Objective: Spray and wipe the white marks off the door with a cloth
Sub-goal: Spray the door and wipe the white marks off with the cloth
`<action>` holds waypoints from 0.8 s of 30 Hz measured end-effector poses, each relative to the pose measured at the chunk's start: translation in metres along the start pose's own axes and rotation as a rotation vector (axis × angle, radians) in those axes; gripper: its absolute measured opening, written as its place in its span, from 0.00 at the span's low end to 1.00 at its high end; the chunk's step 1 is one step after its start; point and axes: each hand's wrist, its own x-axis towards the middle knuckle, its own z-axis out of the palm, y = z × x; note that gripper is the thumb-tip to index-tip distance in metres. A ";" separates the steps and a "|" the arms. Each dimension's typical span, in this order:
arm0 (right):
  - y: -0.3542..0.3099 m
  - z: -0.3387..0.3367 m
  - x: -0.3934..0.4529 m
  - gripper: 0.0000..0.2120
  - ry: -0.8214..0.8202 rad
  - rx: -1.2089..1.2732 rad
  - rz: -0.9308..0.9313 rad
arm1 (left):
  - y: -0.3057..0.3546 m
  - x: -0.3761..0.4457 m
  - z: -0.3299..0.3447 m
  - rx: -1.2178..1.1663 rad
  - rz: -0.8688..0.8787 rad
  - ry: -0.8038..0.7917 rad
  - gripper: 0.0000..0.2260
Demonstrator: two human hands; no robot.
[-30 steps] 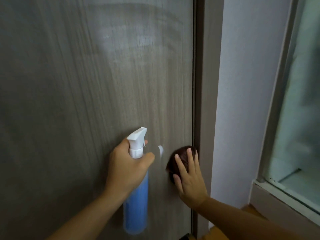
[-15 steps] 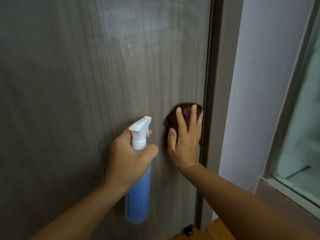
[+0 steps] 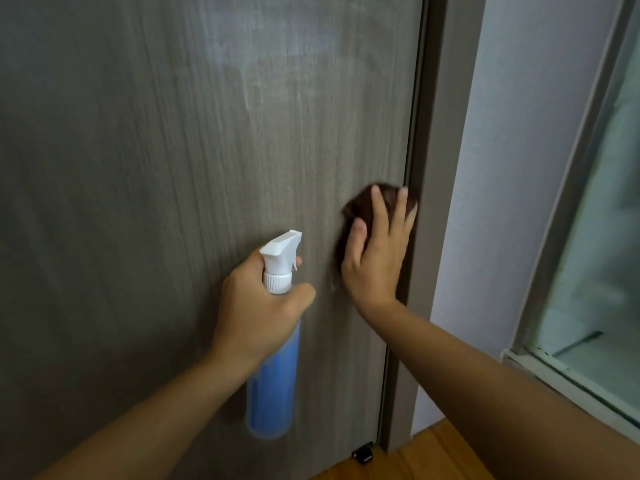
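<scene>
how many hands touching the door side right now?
1. The right hand presses the brown cloth flat against the door near its right edge. The left hand holds the spray bottle, off the surface.

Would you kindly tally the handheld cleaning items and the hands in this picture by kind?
Spray bottles: 1, the blue spray bottle gripped by the left hand
Cloths: 1, the dark brown cloth pressed to the door under the right hand
Hands: 2
Total: 4
</scene>
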 end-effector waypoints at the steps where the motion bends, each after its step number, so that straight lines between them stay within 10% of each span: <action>1: -0.009 0.002 0.008 0.25 0.022 -0.008 0.000 | 0.000 0.001 0.000 -0.001 0.003 0.002 0.13; 10: 0.062 -0.005 -0.102 0.33 -0.283 -0.255 -0.460 | -0.003 0.001 0.000 -0.002 0.017 0.016 0.14; 24: -0.023 0.003 0.017 0.25 0.037 -0.060 -0.083 | -0.003 0.001 0.003 -0.032 0.030 0.022 0.15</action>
